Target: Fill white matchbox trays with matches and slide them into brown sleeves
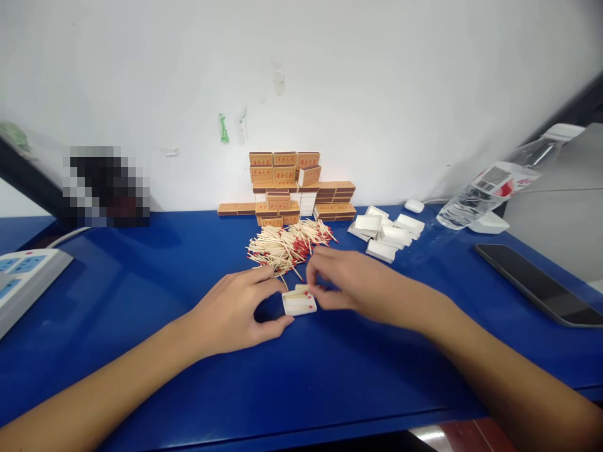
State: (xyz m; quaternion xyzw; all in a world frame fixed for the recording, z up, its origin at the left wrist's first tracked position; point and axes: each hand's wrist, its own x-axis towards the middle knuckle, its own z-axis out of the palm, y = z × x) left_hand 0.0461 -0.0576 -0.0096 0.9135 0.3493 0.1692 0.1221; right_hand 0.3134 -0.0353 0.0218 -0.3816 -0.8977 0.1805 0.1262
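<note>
A small white matchbox tray [298, 309] lies on the blue table, with a few red-tipped matches in it. My left hand [240, 307] steadies it, thumb at the near left corner and index finger at the far left one. Over the tray's far right side, my right hand [346, 279] is closed in a pinch on pale matches [302, 287]; the fingers partly hide them, so their number is unclear. Just beyond both hands spreads a loose heap of matches [282, 246], many red heads facing right.
Orange matchboxes [284, 174] are stacked against the wall behind the heap. White empty trays [384, 233] sit in a pile to the right. Farther right are a tilted water bottle [494, 179], a white earphone case [414, 205] and a black phone [537, 282]. A white device [32, 282] stands at left.
</note>
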